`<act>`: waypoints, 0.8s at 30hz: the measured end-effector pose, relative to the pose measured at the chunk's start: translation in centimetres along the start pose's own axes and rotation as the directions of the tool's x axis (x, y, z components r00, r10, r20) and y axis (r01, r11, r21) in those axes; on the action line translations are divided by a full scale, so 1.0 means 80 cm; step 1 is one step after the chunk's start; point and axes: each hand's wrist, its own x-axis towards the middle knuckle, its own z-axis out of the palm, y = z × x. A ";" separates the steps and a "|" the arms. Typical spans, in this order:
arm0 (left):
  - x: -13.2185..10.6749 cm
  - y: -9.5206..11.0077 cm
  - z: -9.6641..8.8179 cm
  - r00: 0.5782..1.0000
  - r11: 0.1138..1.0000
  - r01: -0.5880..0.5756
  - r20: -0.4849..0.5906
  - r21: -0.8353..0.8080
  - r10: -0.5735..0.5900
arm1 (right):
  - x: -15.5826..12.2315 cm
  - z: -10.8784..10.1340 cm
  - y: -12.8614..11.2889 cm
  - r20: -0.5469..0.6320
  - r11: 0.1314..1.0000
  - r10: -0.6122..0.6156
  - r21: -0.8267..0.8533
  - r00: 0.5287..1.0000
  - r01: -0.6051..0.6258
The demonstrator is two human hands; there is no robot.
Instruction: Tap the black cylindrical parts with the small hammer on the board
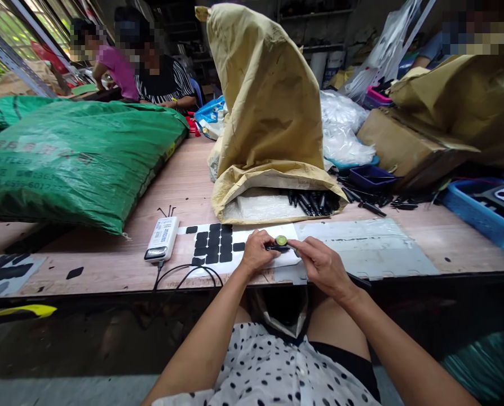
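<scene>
My left hand [257, 251] is closed in a pinch on a small black piece [281, 248], held low over the front edge of the table. My right hand [323, 264] is closed too, its fingertips pointing left at a light-green disc [281, 240] just above the black piece. What lies inside my right fingers is hidden. Below both hands is a white sheet [258, 230]. Rows of black rounded pads [213, 243] stick to its left part. Behind it a tan sack [273, 101] lies open toward me, with many slim black parts [309, 202] in its mouth.
A white power bank [162, 239] with a black cable stands left of the sheet. The full green sack [74, 158] fills the left side. Rightward are a cardboard box [408, 144], a purple tray [371, 176] and a blue bin [467, 197]. Several people sit across the table.
</scene>
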 end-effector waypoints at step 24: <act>-0.001 0.005 -0.001 1.000 1.000 0.013 0.009 0.006 -0.013 | 0.008 -0.013 0.105 -0.155 0.952 0.125 -0.260 0.980 -0.162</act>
